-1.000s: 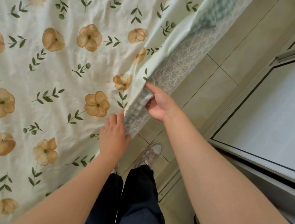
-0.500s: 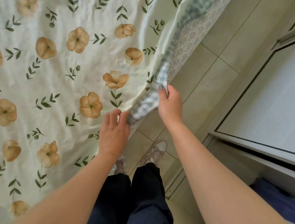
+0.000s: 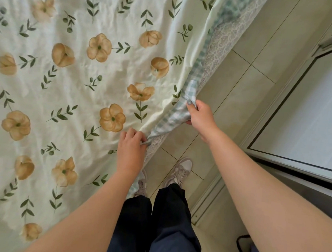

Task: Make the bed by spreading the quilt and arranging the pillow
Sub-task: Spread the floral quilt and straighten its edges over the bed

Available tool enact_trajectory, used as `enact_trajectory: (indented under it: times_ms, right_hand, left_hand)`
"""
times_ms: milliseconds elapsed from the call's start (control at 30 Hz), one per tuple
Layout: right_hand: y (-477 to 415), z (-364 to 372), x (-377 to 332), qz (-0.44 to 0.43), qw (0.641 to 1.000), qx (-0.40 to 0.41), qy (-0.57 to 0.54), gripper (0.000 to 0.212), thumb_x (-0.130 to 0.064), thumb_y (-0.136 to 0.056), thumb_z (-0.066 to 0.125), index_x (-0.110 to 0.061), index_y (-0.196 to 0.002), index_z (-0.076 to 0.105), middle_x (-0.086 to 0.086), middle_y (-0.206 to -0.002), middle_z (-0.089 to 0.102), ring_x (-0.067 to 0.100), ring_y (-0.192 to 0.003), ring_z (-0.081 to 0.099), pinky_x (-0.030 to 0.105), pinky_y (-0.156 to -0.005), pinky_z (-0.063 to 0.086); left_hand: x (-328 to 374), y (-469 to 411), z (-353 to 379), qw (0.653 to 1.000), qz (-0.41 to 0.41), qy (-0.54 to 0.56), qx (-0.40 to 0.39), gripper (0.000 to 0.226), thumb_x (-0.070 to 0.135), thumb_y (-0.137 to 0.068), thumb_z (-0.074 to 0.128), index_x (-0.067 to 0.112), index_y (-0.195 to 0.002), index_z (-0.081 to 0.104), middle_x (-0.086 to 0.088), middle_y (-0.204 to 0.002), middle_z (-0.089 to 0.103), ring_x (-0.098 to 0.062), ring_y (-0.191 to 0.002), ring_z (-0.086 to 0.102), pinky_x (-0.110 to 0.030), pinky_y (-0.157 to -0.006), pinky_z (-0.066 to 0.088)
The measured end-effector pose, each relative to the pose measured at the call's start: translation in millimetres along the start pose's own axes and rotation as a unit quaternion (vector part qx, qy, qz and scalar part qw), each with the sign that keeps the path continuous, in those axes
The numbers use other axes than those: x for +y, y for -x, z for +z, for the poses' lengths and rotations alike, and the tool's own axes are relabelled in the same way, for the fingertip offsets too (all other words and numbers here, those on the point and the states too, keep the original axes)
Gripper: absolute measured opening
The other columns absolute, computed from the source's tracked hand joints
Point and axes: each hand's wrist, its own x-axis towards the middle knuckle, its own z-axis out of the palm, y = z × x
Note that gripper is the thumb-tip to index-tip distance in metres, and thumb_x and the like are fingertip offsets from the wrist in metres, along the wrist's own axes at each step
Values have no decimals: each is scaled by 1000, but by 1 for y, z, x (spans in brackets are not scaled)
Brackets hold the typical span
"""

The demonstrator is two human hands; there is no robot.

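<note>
Quilt (image 3: 77, 87): cream w/ orange flowers & green sprigs, spread flat across bed (image 3: 222, 40), lightly wrinkled; rt edge lifted & turned over, showing green-check underside.

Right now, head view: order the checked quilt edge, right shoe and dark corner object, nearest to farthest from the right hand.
1. checked quilt edge: gripped in the right hand.
2. right shoe: on the floor below it.
3. dark corner object: at the frame's lower right.
</note>
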Motion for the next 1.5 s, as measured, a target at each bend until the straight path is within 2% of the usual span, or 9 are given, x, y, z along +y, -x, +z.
enact_trajectory:
  times_ms: [100, 333, 433, 567, 667, 767, 967, 1133, 1500]
  right_hand:
    - [-2, -8, -10, -11, 998, -20, -61, 23, -25, -102, 45, -10, -95, 62, 11, -93, 66, 15, -80, 61, 22, -66, 56]
    - [-16, -14, 31, 82, 993, -1, 86, 23, -16, -100, 48, -12, -79, 54, 3, -60, 59, 15, -52, 63, 27, -53, 50]
    - [-17, -11, 17, 30, 975, 91, 200, 19, -11, -97, 47, -16, -114, 55, 4, -101, 65, 24, -91, 64, 37, -77, 51]
    - [-20, 3, -19, -358, 843, 160, 367, 59, -13, -95, 45, -17, -150, 26, 11, -156, 29, 28, -143, 28, 36, -112, 28]
    - [-34, 3, -6, -320, 741, -53, 588, 72, -26, -98, 44, -36, -154, 0, 2, -164, -3, 30, -150, 1, 53, -116, 15]
    - [-23, -7, 12, -145, 800, -52, 579, 99, -9, -90, 56, -34, -151, -18, -3, -160, -24, 37, -142, 24, 51, -106, 35]
    - [2, -37, 13, -74, 861, -40, 501, 38, -12, -94, 44, -8, -132, 42, 10, -131, 49, 27, -114, 51, 35, -78, 38]
    - [-24, -98, -27, -140, 875, -20, 463, 32, -15, -97, 39, -11, -128, 47, 8, -130, 50, 28, -115, 51, 38, -83, 42]
    - [-140, -154, -119, -98, 988, 19, 117, 39, -15, -98, 46, -16, -136, 47, -1, -138, 50, 11, -109, 56, 19, -83, 42]
  left_hand:
    - [10, 5, -12, 990, 6, 128, -58, 13, 22, -86, 69, 14, -83, 59, 5, -72, 56, -13, -70, 49, -20, -60, 38]
    - [-13, 16, -6, 960, -46, 152, -230, 15, 18, -91, 63, 32, -96, 63, 15, -83, 66, 3, -73, 61, -30, -76, 54]
    - [5, 6, -11, 950, 11, 89, -298, 14, 37, -90, 60, 41, -104, 64, 18, -85, 66, 3, -78, 61, -24, -69, 52]
    - [41, -16, -22, 988, 25, 113, -100, 10, 20, -96, 49, 28, -99, 54, 14, -94, 59, -5, -79, 56, -29, -66, 51]
    - [55, -50, -33, 991, -4, 111, 71, 20, 10, -93, 49, 17, -111, 49, 1, -111, 52, -21, -97, 52, -41, -82, 48]
    - [67, -87, -41, 999, 26, 32, 20, 48, 19, -96, 46, 24, -143, 34, -6, -151, 31, -30, -136, 32, -45, -110, 30]
    - [84, -102, -28, 961, 30, -118, -248, 54, 26, -98, 47, 35, -148, 30, 1, -162, 6, -29, -148, 9, -46, -117, 21]
    - [141, -99, -24, 984, 63, -18, -168, 28, 23, -93, 50, 33, -116, 61, 10, -116, 62, -12, -101, 60, -29, -76, 50]
    - [207, -206, -9, 981, 187, -32, -31, 49, 15, -84, 64, 21, -132, 53, -2, -128, 53, -27, -115, 50, -41, -94, 45]
